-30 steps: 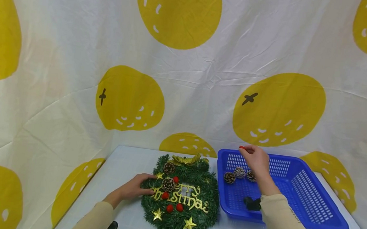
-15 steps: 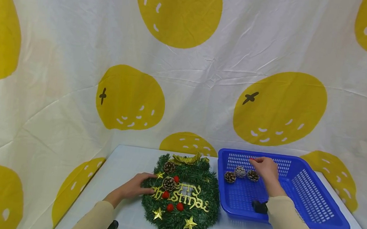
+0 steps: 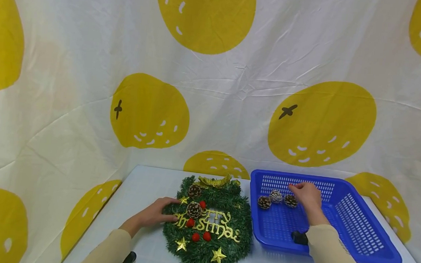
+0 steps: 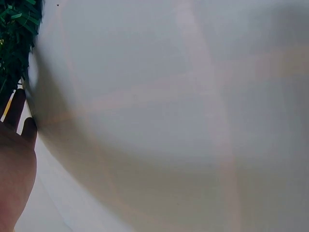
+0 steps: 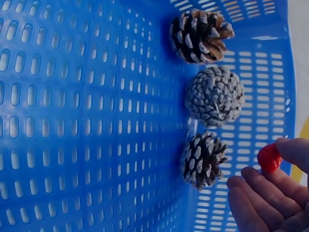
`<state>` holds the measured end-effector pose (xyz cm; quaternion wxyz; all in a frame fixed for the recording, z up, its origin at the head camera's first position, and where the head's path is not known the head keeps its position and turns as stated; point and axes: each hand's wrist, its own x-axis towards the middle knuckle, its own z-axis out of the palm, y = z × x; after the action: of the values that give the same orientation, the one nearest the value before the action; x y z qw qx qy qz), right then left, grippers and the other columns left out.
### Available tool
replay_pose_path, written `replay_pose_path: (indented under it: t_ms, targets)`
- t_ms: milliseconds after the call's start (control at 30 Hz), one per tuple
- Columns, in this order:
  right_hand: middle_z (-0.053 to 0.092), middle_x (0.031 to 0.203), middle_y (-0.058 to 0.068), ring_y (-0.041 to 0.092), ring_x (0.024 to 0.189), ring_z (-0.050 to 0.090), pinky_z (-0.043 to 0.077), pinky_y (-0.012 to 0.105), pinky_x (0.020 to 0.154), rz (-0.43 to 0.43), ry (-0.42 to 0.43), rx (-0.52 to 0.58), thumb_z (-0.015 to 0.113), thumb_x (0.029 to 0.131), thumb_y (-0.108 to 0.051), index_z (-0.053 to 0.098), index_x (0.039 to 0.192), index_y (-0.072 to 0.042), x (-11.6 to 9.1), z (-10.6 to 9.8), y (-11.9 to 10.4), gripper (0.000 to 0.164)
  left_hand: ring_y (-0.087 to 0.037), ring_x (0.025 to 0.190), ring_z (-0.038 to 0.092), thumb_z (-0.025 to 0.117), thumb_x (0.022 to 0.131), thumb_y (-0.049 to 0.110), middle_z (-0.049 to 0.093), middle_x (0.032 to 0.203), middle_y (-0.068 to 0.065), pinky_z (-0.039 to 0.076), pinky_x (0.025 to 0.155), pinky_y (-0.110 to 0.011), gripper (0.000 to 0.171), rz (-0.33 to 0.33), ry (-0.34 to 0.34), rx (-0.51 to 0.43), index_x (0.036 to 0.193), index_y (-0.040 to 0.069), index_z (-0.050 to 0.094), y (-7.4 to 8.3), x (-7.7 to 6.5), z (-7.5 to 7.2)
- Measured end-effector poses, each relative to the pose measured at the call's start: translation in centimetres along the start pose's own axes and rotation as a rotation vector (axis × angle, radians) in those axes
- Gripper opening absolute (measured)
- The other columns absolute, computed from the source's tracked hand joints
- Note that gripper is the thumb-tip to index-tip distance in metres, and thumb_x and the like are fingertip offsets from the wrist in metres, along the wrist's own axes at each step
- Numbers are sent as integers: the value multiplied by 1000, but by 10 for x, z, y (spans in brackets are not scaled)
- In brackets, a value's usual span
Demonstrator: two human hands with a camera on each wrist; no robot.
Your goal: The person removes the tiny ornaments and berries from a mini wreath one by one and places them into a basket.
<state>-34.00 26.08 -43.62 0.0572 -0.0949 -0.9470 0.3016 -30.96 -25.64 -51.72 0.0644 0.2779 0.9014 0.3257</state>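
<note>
My right hand [image 3: 307, 196] is above the back of the blue plastic basket [image 3: 372, 251]. It pinches a small red berry [image 5: 270, 158] with the thumb; the other fingers are spread in the right wrist view. Several centimetres away, three pinecones lie along the basket's wall: a whitish one [image 5: 215, 96] between two brown, white-tipped ones. My left hand [image 3: 153, 214] rests on the left edge of a green wreath [image 3: 205, 258], its fingers reaching onto the greenery. On the wreath are gold "Merry Christmas" lettering [image 3: 222, 230], pinecones [image 3: 193, 209], red berries [image 3: 195, 237] and gold stars [image 3: 218, 256].
The white table [image 3: 148, 180] backs onto a pale curtain [image 3: 226, 120] with yellow fruit prints. A gold ribbon [image 3: 214, 182] sits at the wreath's top. The basket's raised rim stands just right of the wreath. Black wrist cameras [image 3: 129, 259] show below both hands.
My right hand has moved right and lower over the basket, holding the red berry. The left hand keeps its place on the wreath.
</note>
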Motion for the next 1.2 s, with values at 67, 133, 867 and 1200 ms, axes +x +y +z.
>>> replay_pose_path:
  t_ms: [67, 133, 867, 1200]
  targets:
    - [67, 102, 26, 44, 92, 61, 49, 55, 78, 0, 4, -9, 63, 94, -30, 69, 105, 10, 1, 1, 1, 42, -41, 132, 41, 68, 92, 39, 49, 141, -16, 32, 105, -62, 60, -1, 1, -3, 140, 6, 51, 0, 0, 0]
    - [67, 102, 27, 45, 93, 61, 49, 56, 78, -4, 1, -19, 63, 93, -29, 69, 105, 10, 1, 1, 0, 41, -41, 132, 41, 68, 92, 39, 49, 141, -16, 32, 105, -62, 60, -2, 1, -1, 140, 6, 51, 0, 0, 0]
    - [60, 123, 29, 45, 108, 56, 46, 58, 88, -144, -57, 64, 59, 97, -37, 60, 126, 7, -6, -9, -32, 53, -40, 132, 41, 67, 92, 40, 49, 141, -17, 32, 105, -61, 62, 0, -6, 10, 140, 5, 51, -1, 1, -1]
    - [61, 124, 25, 41, 112, 58, 48, 55, 90, -321, -64, 139, 60, 98, -35, 58, 130, 3, -30, -19, -78, 50, -40, 131, 42, 68, 92, 40, 49, 141, -18, 33, 104, -62, 62, 6, -5, 1, 140, 4, 51, -4, 2, -1]
